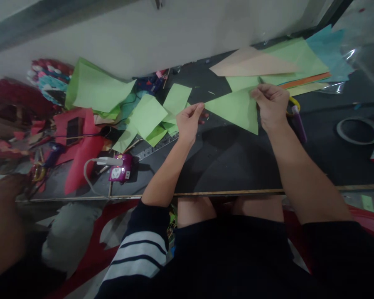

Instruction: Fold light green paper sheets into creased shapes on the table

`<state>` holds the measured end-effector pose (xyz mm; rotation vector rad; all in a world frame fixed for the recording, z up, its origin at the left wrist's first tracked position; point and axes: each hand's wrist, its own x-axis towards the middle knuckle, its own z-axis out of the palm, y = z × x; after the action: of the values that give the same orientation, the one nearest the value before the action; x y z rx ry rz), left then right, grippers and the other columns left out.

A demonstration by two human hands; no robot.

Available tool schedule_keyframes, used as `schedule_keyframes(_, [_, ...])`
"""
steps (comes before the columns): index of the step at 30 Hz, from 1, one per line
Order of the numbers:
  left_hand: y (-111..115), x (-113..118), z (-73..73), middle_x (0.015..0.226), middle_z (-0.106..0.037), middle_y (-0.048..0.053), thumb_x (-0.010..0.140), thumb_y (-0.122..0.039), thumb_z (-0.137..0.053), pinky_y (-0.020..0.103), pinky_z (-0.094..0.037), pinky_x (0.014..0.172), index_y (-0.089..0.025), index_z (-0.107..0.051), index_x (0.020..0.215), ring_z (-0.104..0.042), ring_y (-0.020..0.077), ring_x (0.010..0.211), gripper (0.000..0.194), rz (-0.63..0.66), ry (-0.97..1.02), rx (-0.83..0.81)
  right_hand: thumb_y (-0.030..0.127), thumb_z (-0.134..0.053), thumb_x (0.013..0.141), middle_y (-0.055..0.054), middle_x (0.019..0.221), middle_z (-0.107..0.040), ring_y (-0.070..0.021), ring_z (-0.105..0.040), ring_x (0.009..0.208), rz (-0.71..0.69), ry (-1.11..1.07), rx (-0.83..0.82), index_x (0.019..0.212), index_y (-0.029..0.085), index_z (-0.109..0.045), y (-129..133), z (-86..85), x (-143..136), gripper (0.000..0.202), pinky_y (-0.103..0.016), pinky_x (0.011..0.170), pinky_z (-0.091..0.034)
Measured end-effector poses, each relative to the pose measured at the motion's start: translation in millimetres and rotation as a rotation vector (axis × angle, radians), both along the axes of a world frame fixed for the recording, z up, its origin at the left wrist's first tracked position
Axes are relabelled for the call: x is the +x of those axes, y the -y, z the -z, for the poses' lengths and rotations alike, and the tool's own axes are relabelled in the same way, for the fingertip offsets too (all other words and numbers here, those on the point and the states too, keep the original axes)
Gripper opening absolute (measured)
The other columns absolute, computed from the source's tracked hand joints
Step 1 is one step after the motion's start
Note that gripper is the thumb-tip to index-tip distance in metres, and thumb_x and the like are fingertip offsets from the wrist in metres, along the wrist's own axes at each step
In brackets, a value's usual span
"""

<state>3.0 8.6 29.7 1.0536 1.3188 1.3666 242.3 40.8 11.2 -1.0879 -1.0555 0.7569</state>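
1 black tabletop [230,174] under 1 green paper triangle [237,110]. Triangle's up between my 2 hands: right hand [274,106], fingers pinched on its upper right corner; left hand [188,121], likewise, left tip. Right of triangle: 1 tape roll [357,140]. Left, nearer me: 1 purple plug adapter [121,168].

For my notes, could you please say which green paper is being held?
The triangular green sheet between left hand and right hand; the others are unheld.
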Motion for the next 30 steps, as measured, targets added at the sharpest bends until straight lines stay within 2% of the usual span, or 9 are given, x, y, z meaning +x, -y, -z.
schedule_keyframes(5, [-1, -2, 3.1, 0.084, -0.08, 0.002, 0.093, -0.04, -0.085, 0.016, -0.052, 0.054, -0.021, -0.079, 0.094, -0.079, 0.0108, 0.076, 0.02, 0.021, -0.018, -0.029, 0.036, -0.101, 0.073, 0.003, 0.07, -0.076, -0.0198, -0.073, 0.069, -0.013, 0.0, 0.008, 0.073, 0.029, -0.08, 0, 0.5, 0, 0.023, -0.04, 0.074, -0.067])
schedule_keyframes(10, [-2, -3, 2.4, 0.088, -0.08, 0.001, 0.093, -0.031, -0.084, 0.017, -0.053, 0.053, -0.02, -0.076, 0.093, -0.079, 0.0109, 0.074, 0.014, 0.147, 0.039, -0.077, 0.045, -0.103, 0.069, 0.002, 0.07, -0.076, -0.0178, -0.07, 0.063, -0.043, 0.013, -0.01, 0.074, 0.026, -0.081, -4, 4.8, 2, 0.029, -0.038, 0.068, -0.065])
schedule_keyframes(12, [-3, -3, 2.7, 0.084, -0.079, 0.001, 0.091, -0.029, -0.087, 0.018, -0.055, 0.057, -0.019, -0.075, 0.092, -0.08, 0.0121, 0.078, 0.015, 0.201, 0.068, -0.105, 0.046, -0.103, 0.068, 0.002, 0.069, -0.076, -0.0178, -0.07, 0.063, -0.046, 0.019, -0.001, 0.074, 0.025, -0.082, -3, 5.3, 2, 0.03, -0.037, 0.066, -0.064])
schedule_keyframes(16, [-3, -3, 4.7, 0.071, -0.075, 0.0, 0.083, -0.026, -0.094, 0.02, -0.058, 0.065, -0.018, -0.069, 0.075, -0.079, 0.0126, 0.077, 0.027, 0.253, 0.07, -0.092, 0.038, -0.101, 0.073, 0.001, 0.07, -0.075, -0.0188, -0.071, 0.066, -0.048, 0.032, 0.007, 0.073, 0.025, -0.083, 0, 3.5, 0, 0.022, -0.036, 0.063, -0.061])
schedule_keyframes(19, [-2, -4, 5.6, 0.072, -0.076, -0.001, 0.072, -0.018, -0.099, 0.023, -0.062, 0.074, -0.018, -0.069, 0.071, -0.077, 0.0127, 0.075, 0.029, 0.331, 0.064, -0.04, 0.031, -0.099, 0.074, 0.001, 0.069, -0.075, -0.0186, -0.071, 0.066, -0.025, 0.031, -0.015, 0.073, 0.025, -0.083, -1, 3.4, 0, 0.018, -0.036, 0.064, -0.061])
schedule_keyframes(21, [-2, -3, 6.0, 0.073, -0.078, -0.001, 0.07, -0.014, -0.099, 0.024, -0.063, 0.077, -0.018, -0.072, 0.072, -0.077, 0.0131, 0.076, 0.027, 0.379, 0.056, -0.024, 0.033, -0.1, 0.074, 0.0, 0.07, -0.076, -0.0189, -0.072, 0.068, -0.022, 0.046, -0.031, 0.074, 0.025, -0.082, -3, 5.2, 1, 0.02, -0.037, 0.067, -0.061])
schedule_keyframes(25, [-1, 0, 8.4, 0.073, -0.079, 0.001, 0.08, -0.023, -0.095, 0.023, -0.06, 0.073, -0.017, -0.074, 0.072, -0.076, 0.011, 0.072, 0.023, 0.375, 0.049, -0.038, 0.043, -0.099, 0.076, -0.001, 0.074, -0.078, -0.0209, -0.074, 0.071, -0.049, 0.076, -0.041, 0.079, 0.025, -0.082, -6, 10.6, 2, 0.025, -0.041, 0.071, -0.064])
schedule_keyframes(30, [-2, 4, 11.7, 0.071, -0.078, 0.0, 0.084, -0.038, -0.094, 0.018, -0.06, 0.071, -0.018, -0.071, 0.069, -0.079, 0.0108, 0.077, 0.034, 0.346, 0.026, -0.025, 0.048, -0.099, 0.075, -0.002, 0.076, -0.079, -0.0235, -0.077, 0.074, -0.067, 0.081, -0.037, 0.08, 0.025, -0.082, -10, 15.8, 5, 0.029, -0.045, 0.075, -0.067])
